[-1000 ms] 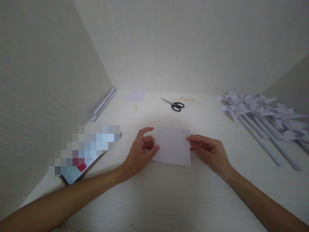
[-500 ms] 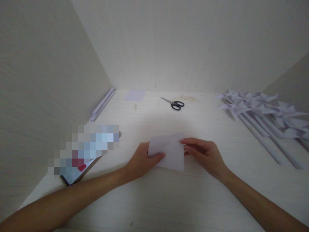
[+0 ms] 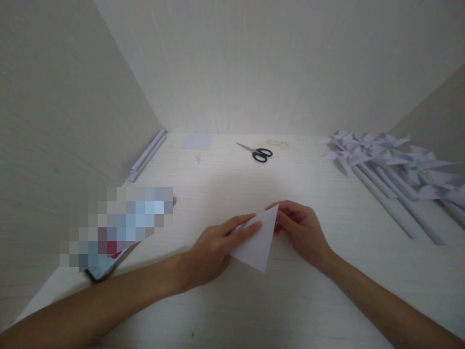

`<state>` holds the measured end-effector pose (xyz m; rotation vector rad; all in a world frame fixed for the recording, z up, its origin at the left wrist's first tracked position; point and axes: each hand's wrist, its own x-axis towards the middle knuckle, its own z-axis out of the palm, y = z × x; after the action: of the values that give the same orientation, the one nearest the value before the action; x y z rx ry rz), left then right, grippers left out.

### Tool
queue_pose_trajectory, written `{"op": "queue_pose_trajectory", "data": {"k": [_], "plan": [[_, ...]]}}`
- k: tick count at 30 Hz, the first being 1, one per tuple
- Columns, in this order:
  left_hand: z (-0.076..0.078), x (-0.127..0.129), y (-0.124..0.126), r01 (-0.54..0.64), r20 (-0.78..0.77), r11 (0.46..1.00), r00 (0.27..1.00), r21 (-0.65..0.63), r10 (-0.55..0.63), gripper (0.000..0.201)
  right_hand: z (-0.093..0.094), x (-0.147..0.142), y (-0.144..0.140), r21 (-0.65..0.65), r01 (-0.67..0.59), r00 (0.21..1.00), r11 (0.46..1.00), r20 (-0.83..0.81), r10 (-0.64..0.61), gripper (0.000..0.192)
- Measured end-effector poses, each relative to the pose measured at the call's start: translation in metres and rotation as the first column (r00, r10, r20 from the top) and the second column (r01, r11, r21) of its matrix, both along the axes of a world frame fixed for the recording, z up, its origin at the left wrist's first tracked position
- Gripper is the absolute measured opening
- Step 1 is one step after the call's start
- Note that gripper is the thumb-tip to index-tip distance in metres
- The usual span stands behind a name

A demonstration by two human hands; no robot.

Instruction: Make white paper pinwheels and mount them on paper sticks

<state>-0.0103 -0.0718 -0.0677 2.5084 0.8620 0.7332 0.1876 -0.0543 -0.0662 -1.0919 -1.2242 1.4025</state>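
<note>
A sheet of white paper (image 3: 256, 244), folded into a triangle, is held over the table between my two hands. My left hand (image 3: 221, 242) grips it from the left, its thumb on the face of the paper and its fingers along the upper edge. At the upper right corner, my right hand (image 3: 300, 225) pinches the paper, with the fingertips partly hidden behind it. One point of the triangle hangs down toward me.
Scissors with black handles (image 3: 259, 153) lie beyond my hands, beside a square paper sheet (image 3: 196, 141). Paper pinwheels on rolled sticks (image 3: 385, 160) are piled at right. Two paper rolls (image 3: 147, 156) rest along the left wall, near a blurred phone (image 3: 123, 232).
The paper has gone from a flat square to a folded triangle. My left thumb has moved up across it, and the view has shifted slightly.
</note>
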Motion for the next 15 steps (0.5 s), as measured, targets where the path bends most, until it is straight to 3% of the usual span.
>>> {"op": "queue_pose_trajectory", "data": {"k": [7,12,15], "plan": [[-0.003,0.0,0.0,-0.018,-0.016,0.999,1.0,0.033,0.019,0.068,0.0022,-0.0003,-0.0017,0.002,-0.074,0.987,0.997,-0.145,0.074,0.025],[-0.004,-0.0006,-0.0035,-0.042,-0.141,0.978,0.987,0.203,0.072,0.062,0.0076,-0.0031,-0.002,-0.004,0.089,0.993,0.996,0.078,-0.089,0.021],[-0.0009,-0.0001,-0.0043,-0.046,-0.19,0.953,0.976,0.301,0.107,0.058,0.0087,-0.0038,-0.0016,-0.023,0.128,0.984,0.991,0.13,-0.124,0.02]]}}
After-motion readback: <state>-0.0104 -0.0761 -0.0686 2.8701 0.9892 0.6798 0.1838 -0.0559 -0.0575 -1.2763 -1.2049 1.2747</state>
